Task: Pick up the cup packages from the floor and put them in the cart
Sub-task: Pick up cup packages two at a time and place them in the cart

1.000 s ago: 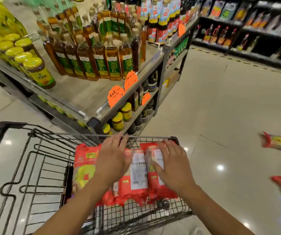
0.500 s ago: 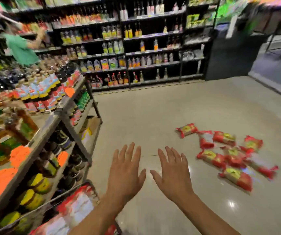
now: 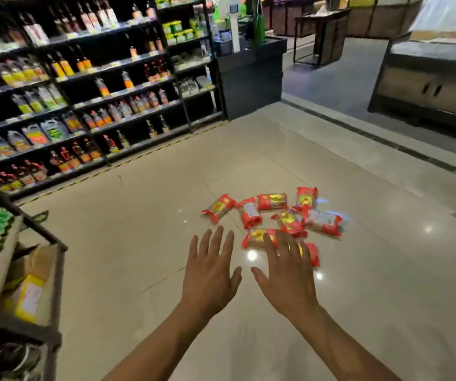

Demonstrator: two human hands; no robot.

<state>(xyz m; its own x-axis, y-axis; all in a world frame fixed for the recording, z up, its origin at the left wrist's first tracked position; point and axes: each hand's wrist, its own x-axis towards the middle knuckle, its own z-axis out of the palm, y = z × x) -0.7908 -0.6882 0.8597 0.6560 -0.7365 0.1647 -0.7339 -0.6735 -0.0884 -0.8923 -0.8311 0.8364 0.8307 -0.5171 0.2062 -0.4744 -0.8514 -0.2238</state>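
Note:
Several red cup packages lie scattered in a loose heap on the pale tiled floor, ahead and slightly right of centre. My left hand is stretched forward, palm down, fingers spread and empty, to the left of the heap. My right hand is also open and empty, with its fingers in front of the nearest package, which it partly hides. The cart is out of view.
A low shelf unit with boxes and jars stands at the left edge. Tall shelves of bottles line the back left. A dark counter stands behind the heap, and a display case at the far right.
My hands let go of the packages in the cart and came away empty. The view swung right, away from the cart, and the heap on the floor now lies just beyond my hands.

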